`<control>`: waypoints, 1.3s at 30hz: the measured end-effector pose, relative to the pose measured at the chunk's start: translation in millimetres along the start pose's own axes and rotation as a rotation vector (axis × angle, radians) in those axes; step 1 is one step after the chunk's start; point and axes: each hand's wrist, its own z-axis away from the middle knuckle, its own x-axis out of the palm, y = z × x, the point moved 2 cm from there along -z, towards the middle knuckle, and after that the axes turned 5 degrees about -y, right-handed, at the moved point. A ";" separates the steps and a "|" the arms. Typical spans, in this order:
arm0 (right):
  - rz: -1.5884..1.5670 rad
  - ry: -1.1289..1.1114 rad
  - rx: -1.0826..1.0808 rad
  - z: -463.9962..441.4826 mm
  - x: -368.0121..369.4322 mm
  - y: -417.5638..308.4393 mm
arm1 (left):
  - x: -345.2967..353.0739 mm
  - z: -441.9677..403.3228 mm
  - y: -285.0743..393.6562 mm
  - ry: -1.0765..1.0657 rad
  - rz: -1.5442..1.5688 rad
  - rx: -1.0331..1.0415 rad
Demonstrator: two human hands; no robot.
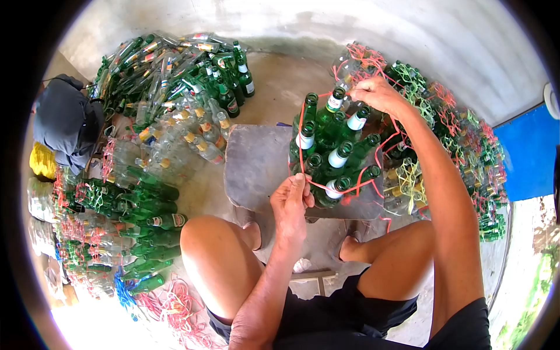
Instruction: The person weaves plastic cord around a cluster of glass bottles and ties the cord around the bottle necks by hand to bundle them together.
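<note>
Several upright green bottles (337,158) stand close together on the right part of a low grey board (254,163). Red plastic twine (301,135) runs round their necks and hangs in loose loops at their right side. My left hand (290,201) pinches the twine at the near left corner of the group. At the far right of the group, my right hand (375,93) has its fingers closed near the bottle necks; what they hold is too small to make out.
A heap of loose bottles (157,70) lies at the back left. Tied bottle bundles (99,233) line the left side, more (449,134) the right. Loose red twine (178,309) lies at lower left. My knees flank the board's near side.
</note>
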 end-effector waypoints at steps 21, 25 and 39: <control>-0.264 0.517 0.143 164.3 62.1 15.5 | 24.7 31.0 -27.1 -0.172 -0.686 0.407; -0.236 0.678 0.076 182.4 69.7 13.6 | 36.2 31.5 -25.0 -0.172 -0.746 0.436; -0.041 0.752 -0.030 210.0 113.4 -24.6 | 31.0 25.7 -32.5 -0.161 -0.883 0.702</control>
